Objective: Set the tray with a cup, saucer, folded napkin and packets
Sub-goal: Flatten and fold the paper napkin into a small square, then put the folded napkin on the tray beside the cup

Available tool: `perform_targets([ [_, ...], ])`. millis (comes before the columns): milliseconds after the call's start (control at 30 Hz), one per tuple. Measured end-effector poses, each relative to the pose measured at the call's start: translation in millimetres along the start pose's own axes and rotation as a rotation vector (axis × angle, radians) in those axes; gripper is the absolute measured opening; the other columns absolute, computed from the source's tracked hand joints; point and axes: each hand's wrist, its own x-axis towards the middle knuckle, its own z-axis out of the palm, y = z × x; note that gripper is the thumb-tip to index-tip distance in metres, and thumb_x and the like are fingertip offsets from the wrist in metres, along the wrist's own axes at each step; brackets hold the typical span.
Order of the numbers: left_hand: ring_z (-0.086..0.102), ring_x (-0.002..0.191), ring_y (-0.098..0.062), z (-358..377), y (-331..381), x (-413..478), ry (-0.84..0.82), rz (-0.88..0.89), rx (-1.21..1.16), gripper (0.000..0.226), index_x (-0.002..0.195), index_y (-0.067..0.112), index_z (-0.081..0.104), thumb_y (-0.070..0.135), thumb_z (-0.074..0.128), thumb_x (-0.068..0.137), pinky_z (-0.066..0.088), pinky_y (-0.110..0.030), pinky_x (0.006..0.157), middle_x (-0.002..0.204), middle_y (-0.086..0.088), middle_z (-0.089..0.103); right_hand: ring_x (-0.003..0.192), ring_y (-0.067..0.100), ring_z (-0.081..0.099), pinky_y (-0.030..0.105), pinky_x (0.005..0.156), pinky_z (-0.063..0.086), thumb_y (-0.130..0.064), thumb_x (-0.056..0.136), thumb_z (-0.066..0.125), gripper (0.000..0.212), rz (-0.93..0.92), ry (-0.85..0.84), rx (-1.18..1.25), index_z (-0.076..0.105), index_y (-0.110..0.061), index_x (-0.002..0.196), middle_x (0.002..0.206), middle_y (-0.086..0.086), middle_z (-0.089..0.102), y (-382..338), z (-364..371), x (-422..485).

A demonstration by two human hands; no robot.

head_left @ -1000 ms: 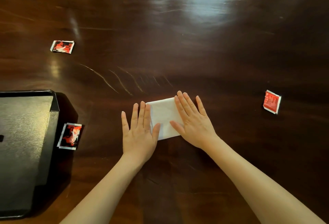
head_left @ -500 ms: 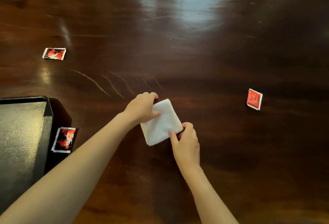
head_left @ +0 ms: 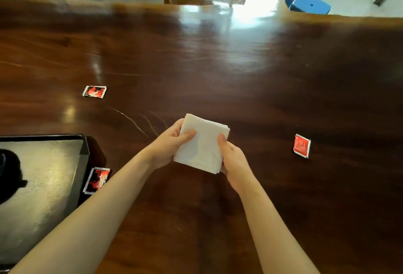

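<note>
A white folded napkin (head_left: pixel 201 145) is held above the dark wooden table, tilted up. My left hand (head_left: pixel 170 145) grips its left edge and my right hand (head_left: pixel 233 160) grips its lower right edge. A black tray (head_left: pixel 85 149) lies at the left, cut off by the frame's edge, with a dark rounded object (head_left: pixel 6 169) partly in view on it. One red packet (head_left: pixel 97 180) lies against the tray's right side. A second red packet (head_left: pixel 94 92) lies farther back on the left. A third red packet (head_left: pixel 301 145) lies to the right of my hands.
The table's far edge (head_left: pixel 218 10) runs across the top of the view. Beyond it stand two blue stools (head_left: pixel 309 4) on a pale floor. No cup or saucer can be made out clearly.
The napkin lay flat under both palms, then my hands took its edges and lifted it off the table. The view has tilted up and now shows the table's far edge.
</note>
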Motion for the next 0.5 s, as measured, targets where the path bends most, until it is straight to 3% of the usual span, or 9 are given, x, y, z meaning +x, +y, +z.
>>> perform_targets([
  [133,0.066,0.097,-0.016,1,25,-20,0.033,0.094,-0.233,0.039,0.125,0.019,0.048,0.024,0.057,0.087,0.057,-0.033,0.082,0.111,-0.002,0.066,0.085,0.017,0.066,0.034,0.072,0.056,-0.049,0.094,0.042,0.040,-0.259,0.122,-0.059,0.063,-0.016,0.094,0.092,0.003,0.068,-42,28,-9],
  [233,0.066,0.095,-0.015,-3,46,-42,0.091,0.144,-0.308,0.030,0.121,0.020,0.051,0.022,0.051,0.091,0.058,-0.032,0.079,0.104,0.000,0.067,0.073,0.011,0.058,0.020,0.060,0.048,-0.046,0.096,0.040,0.042,-0.473,0.150,-0.207,0.060,-0.010,0.090,0.079,0.000,0.061,-67,48,-14],
  [300,0.065,0.094,-0.015,-11,57,-57,0.174,0.169,-0.345,0.030,0.122,0.017,0.051,0.024,0.049,0.094,0.059,-0.031,0.076,0.104,-0.002,0.066,0.070,0.010,0.053,0.020,0.058,0.044,-0.040,0.097,0.041,0.035,-0.585,0.163,-0.249,0.059,-0.013,0.085,0.073,-0.004,0.057,-80,65,-16],
  [367,0.067,0.090,-0.014,-22,67,-71,0.297,0.209,-0.370,0.027,0.116,0.015,0.056,0.027,0.047,0.095,0.058,-0.028,0.073,0.104,-0.003,0.066,0.072,0.011,0.052,0.028,0.061,0.043,-0.039,0.097,0.042,0.033,-0.650,0.170,-0.225,0.060,-0.015,0.083,0.073,-0.004,0.057,-92,87,-19],
  [433,0.062,0.090,-0.018,-35,77,-86,0.385,0.266,-0.381,0.027,0.109,0.015,0.062,0.031,0.046,0.095,0.055,-0.029,0.070,0.103,-0.006,0.065,0.075,0.011,0.054,0.026,0.062,0.044,-0.039,0.097,0.043,0.033,-0.677,0.164,-0.189,0.061,-0.014,0.087,0.076,-0.005,0.059,-102,110,-22],
  [500,0.055,0.083,-0.019,-49,88,-106,0.424,0.306,-0.392,0.031,0.100,0.016,0.067,0.036,0.043,0.096,0.049,-0.029,0.069,0.085,-0.002,0.065,0.078,0.011,0.056,0.025,0.063,0.048,-0.038,0.097,0.043,0.032,-0.687,0.142,-0.149,0.062,-0.014,0.091,0.080,-0.005,0.060,-111,134,-28],
])
